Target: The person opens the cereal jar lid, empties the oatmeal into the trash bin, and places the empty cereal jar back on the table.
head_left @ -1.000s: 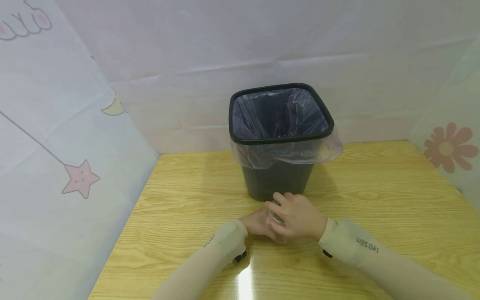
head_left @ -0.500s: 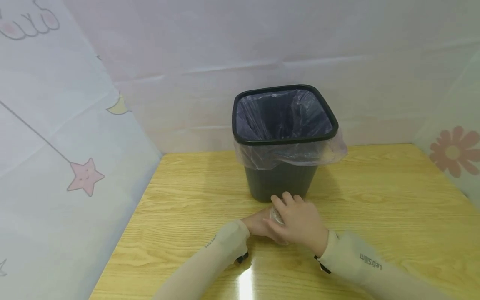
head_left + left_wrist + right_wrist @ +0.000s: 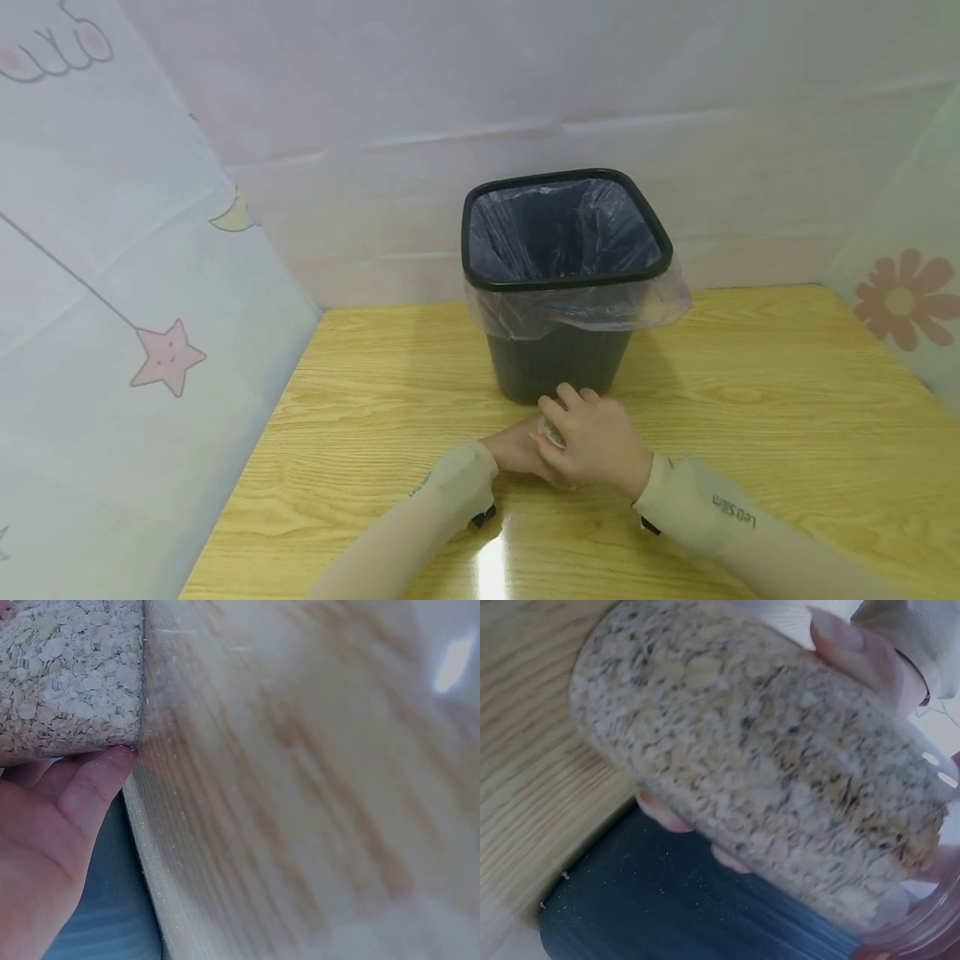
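Observation:
A clear jar of oat flakes [image 3: 765, 750] fills much of the right wrist view, tilted, with a clear rim [image 3: 922, 930] at its lower right end. My left hand [image 3: 517, 450] wraps round the jar's body; its thumb [image 3: 847, 649] and some fingertips show on opposite sides there. Over the jar's top curls my right hand [image 3: 600, 442], gripping its upper end. Only a small patch of the jar [image 3: 552, 432] shows between the fingers in the head view. The left wrist view catches the jar's flake-filled side [image 3: 67, 675] beside curled left fingers.
Just beyond the hands stands a dark trash bin [image 3: 558, 362], lined with a thin translucent purplish bag [image 3: 525, 312] folded over its rim. The wooden table [image 3: 360, 392] reaches back to a pale, patterned cloth backdrop [image 3: 375, 167].
The right hand has turned a little over the jar's top, its wrist swinging toward the body and then partly back. The left hand keeps its grip; the head view has shifted slightly.

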`<state>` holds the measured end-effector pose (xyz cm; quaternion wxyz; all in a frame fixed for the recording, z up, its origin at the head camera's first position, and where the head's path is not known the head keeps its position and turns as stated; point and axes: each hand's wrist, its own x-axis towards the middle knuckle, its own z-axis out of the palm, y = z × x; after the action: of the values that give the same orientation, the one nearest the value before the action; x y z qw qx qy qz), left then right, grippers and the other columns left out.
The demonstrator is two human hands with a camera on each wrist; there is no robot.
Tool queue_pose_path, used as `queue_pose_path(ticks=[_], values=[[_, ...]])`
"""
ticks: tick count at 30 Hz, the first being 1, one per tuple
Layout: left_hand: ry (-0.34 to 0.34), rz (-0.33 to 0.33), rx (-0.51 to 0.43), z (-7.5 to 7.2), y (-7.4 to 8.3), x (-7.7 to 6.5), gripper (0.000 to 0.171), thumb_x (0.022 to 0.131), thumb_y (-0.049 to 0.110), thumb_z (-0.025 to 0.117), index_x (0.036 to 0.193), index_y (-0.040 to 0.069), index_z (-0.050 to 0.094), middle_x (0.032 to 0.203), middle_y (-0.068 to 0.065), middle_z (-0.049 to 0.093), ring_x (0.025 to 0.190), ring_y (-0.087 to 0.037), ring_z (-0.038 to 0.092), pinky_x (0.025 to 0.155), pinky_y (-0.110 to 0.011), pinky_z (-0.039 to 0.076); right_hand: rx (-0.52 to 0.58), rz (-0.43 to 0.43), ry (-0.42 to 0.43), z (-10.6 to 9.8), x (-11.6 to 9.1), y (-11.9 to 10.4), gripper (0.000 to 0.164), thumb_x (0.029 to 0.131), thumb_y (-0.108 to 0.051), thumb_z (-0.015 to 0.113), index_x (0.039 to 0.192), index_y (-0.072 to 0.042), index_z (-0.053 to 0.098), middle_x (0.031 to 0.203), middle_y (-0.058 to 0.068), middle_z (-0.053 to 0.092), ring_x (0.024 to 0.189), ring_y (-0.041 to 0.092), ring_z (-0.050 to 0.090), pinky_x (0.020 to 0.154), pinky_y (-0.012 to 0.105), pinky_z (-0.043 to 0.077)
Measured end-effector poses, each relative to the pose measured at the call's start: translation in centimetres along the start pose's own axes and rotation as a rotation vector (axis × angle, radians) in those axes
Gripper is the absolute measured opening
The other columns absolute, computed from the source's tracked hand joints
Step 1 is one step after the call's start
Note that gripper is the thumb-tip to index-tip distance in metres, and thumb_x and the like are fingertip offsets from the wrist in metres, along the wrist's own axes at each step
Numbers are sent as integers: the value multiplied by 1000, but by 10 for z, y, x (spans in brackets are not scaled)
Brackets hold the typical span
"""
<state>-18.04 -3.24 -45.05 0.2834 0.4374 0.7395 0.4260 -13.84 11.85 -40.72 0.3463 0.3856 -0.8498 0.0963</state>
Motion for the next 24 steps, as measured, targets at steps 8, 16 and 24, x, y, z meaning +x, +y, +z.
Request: queue_pose_path(ticks=[8, 16, 24], values=[[3, -1, -76, -4, 17, -7, 55, 77, -4, 77, 126, 0, 53, 118, -4, 62, 98, 0, 56, 89, -20, 49, 75, -105, -1, 2, 0, 10, 33, 86, -36, 50, 89, -6, 65, 72, 4, 49, 48, 10, 37, 38, 19, 34], [12, -17, -124, -2, 11, -6, 53, 77, -3, 77, 124, 3, 54, 115, 2, 61, 98, -1, 55, 89, -22, 48, 151, -170, 3, 4, 2, 17, 28, 84, -33, 55, 89, -7, 65, 73, 1, 48, 50, 7, 34, 40, 16, 32], [3, -43, -173, 0, -7, -4, 52, 77, 1, 78, 123, 8, 54, 113, 8, 60, 99, -4, 56, 90, -25, 50, 181, -248, -38, 3, 4, 26, 25, 82, -35, 61, 90, -11, 63, 76, -2, 46, 55, 6, 31, 43, 15, 29]])
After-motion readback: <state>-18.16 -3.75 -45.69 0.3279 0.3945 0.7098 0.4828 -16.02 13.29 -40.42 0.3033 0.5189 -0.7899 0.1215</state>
